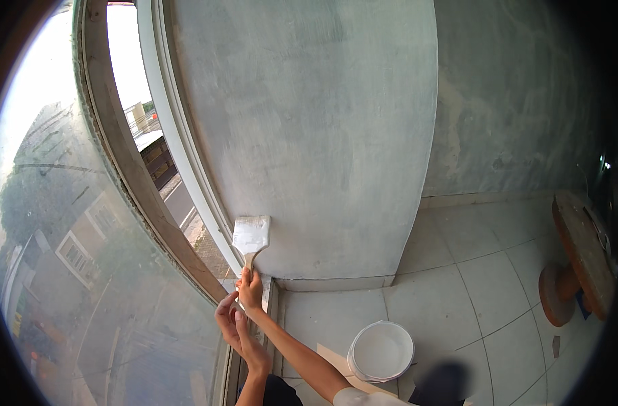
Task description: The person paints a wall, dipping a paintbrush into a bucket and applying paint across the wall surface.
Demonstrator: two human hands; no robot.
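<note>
My right hand (pixel 250 291) grips the handle of a wide, flat paintbrush (pixel 251 233). The brush head is whitish and points up, against the lower left of the grey wall (pixel 309 135) beside the window frame. Just below and left of it is my left hand (pixel 243 338), empty, its fingers loosely bent and apart from the thumb. A white bucket (pixel 381 350) stands on the floor to the right of my forearms, with white inside.
A pale window frame (pixel 180 135) runs along the wall's left edge, next to an open gap and a dusty glass pane (pixel 85 271). A low skirting (pixel 336 283) meets the tiled floor (pixel 451 291). At the far right is a brown wooden piece of furniture (pixel 583 250).
</note>
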